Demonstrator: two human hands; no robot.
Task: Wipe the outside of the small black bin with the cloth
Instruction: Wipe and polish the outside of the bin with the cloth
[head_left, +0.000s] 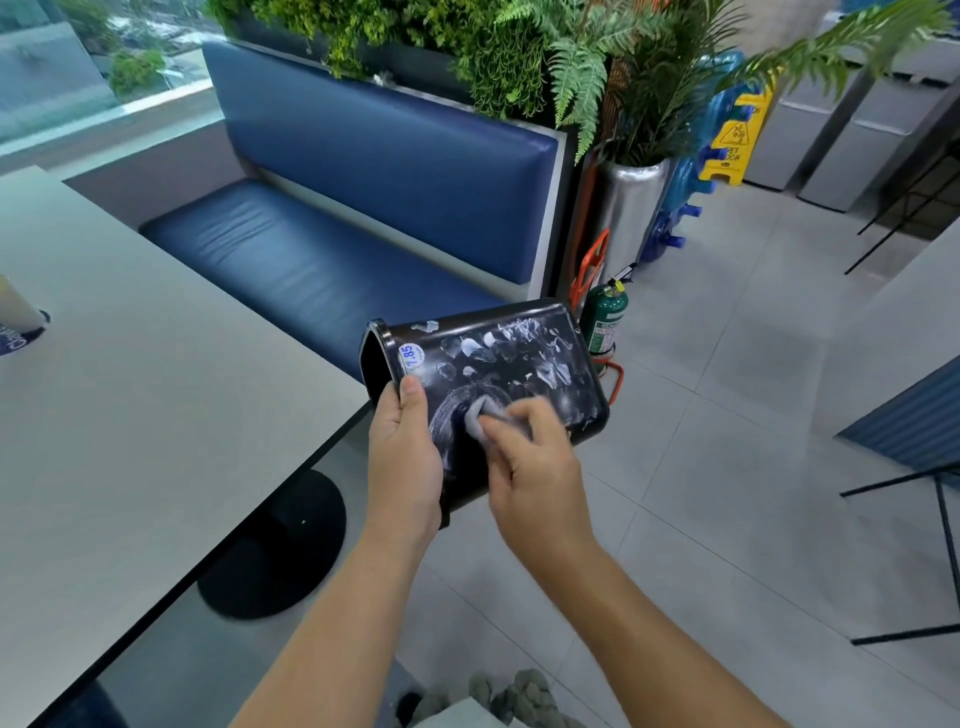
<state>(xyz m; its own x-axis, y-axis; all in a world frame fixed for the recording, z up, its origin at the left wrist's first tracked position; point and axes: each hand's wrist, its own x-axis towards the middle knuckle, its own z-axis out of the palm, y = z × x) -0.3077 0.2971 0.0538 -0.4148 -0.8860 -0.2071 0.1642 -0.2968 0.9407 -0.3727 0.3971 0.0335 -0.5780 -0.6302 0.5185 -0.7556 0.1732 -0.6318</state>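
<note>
The small black bin (524, 358) is held on its side in the air, its open mouth facing left and its upper side smeared with white streaks and spots. A round blue-and-white sticker sits near its rim. My left hand (405, 457) grips the bin at the rim, thumb on the outer wall. My right hand (530, 457) presses a small grey cloth (480, 415) against the bin's side, fingers curled over it. The lower part of the bin is hidden behind both hands.
A grey table (130, 415) with a black pedestal base stands at the left. A blue padded bench (322, 260) lies behind the bin. A green fire extinguisher (605, 317), a metal planter (631, 208) and a yellow wet-floor sign (735, 140) stand on the tiled floor to the right.
</note>
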